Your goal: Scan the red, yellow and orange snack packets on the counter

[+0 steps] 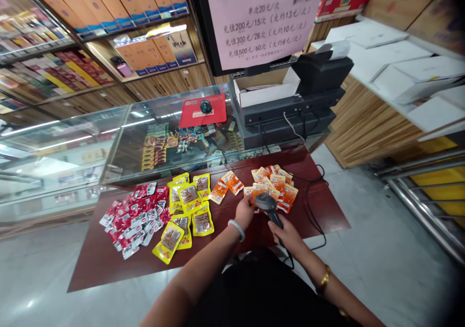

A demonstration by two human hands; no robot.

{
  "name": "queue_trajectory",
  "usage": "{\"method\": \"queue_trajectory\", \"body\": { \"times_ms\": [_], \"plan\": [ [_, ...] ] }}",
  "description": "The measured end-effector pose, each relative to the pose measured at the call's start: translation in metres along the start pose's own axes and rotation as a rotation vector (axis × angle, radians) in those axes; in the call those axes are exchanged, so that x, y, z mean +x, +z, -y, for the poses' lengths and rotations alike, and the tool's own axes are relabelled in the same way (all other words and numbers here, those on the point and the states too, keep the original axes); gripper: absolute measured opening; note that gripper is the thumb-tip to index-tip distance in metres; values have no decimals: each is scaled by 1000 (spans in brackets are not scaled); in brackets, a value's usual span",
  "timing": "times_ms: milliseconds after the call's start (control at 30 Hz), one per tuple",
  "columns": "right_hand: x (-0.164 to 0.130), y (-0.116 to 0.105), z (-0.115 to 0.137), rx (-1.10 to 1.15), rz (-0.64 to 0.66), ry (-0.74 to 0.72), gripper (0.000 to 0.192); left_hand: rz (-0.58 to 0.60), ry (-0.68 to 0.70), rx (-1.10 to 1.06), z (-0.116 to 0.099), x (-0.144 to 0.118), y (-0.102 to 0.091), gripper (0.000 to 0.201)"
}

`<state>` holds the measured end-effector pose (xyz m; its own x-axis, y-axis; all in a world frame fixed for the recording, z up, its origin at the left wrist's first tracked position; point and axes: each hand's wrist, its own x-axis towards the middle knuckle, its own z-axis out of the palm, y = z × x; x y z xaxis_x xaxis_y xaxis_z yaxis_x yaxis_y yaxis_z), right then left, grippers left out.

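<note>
Dark red table with 3 groups of snack packets

The dark red table [109, 264] carries red packets [132, 216] heaped at its left, with yellow packets [189, 206] just beside them toward the middle, some overlapping. 2 orange packets [227, 185] lie apart near the far edge, and a larger orange pile [274, 184] sits to the right, packets stacked on each other. A black cable [313, 210] loops across the table's right end. The near edge and the left corner of the tabletop are bare wood. The table stands on a pale grey floor [370, 249], up against a glass counter [119, 138].
</note>
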<state>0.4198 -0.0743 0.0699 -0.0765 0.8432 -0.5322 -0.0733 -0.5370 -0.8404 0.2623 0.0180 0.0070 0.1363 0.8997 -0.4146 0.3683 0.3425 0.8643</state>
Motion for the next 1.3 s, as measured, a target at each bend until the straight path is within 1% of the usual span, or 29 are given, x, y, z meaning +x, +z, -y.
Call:
{"method": "queue_trajectory", "body": {
  "times_ms": [67, 100, 133, 233, 300, 333, 433, 500, 567, 700, 767, 833, 867, 933, 1000, 1033, 1067, 1133, 1200, 1300],
  "plan": [
    [0, -8, 1, 26, -36, 5, 50, 64, 71, 20, -13, 14, 10, 45],
    [1, -11, 2, 39, -48, 6, 50, 69, 105, 67, -18, 18, 11, 46],
    [1, -13, 3, 50, -56, 5, 50, 46, 140, 144, -23, 21, 9, 46],
    [5, -15, 4, 61, -62, 8, 50, -125, 225, 471, -29, 22, -11, 49],
    [8, -13, 4, 56, -47, 14, 48, -192, 240, 686, -27, 22, -27, 58],
    [9, -11, 4, 52, -37, 13, 47, -187, 232, 777, -24, 22, -35, 63],
    [13, -4, 3, 26, -1, 12, 46, -85, 207, 975, -12, 25, -49, 70],
    [13, 1, 4, 15, 25, 15, 46, -24, 202, 1035, -3, 24, -55, 72],
    [13, 6, 6, 6, 51, 16, 46, 15, 210, 1053, 5, 17, -59, 72],
    [13, 13, 9, -2, 73, 21, 44, 81, 252, 1036, 19, -13, -74, 68],
    [13, 17, 11, -3, 76, 24, 44, 111, 289, 1000, 27, -31, -83, 61],
    [13, 21, 11, -9, 80, 27, 45, 98, 310, 963, 32, -45, -90, 48],
    [12, 22, 11, -13, 81, 27, 46, 59, 295, 955, 34, -50, -93, 42],
    [12, 25, 10, -21, 78, 30, 47, -98, 188, 964, 34, -55, -94, 39],
    [11, 27, 8, -32, 80, 33, 46, -277, 10, 979, 31, -55, -92, 53],
    [10, 28, 7, -38, 86, 34, 45, -335, -74, 983, 29, -54, -91, 63],
    [9, 29, 6, -42, 91, 34, 44, -364, -137, 986, 27, -52, -90, 72],
    [8, 32, 4, -41, 101, 34, 44, -355, -199, 999, 23, -50, -89, 82],
    [7, 34, 2, -36, 102, 33, 44, -329, -204, 1018, 21, -50, -89, 81],
    [5, 37, 1, -34, 101, 27, 46, -326, -210, 1027, 21, -56, -92, 72]
  ]
}}
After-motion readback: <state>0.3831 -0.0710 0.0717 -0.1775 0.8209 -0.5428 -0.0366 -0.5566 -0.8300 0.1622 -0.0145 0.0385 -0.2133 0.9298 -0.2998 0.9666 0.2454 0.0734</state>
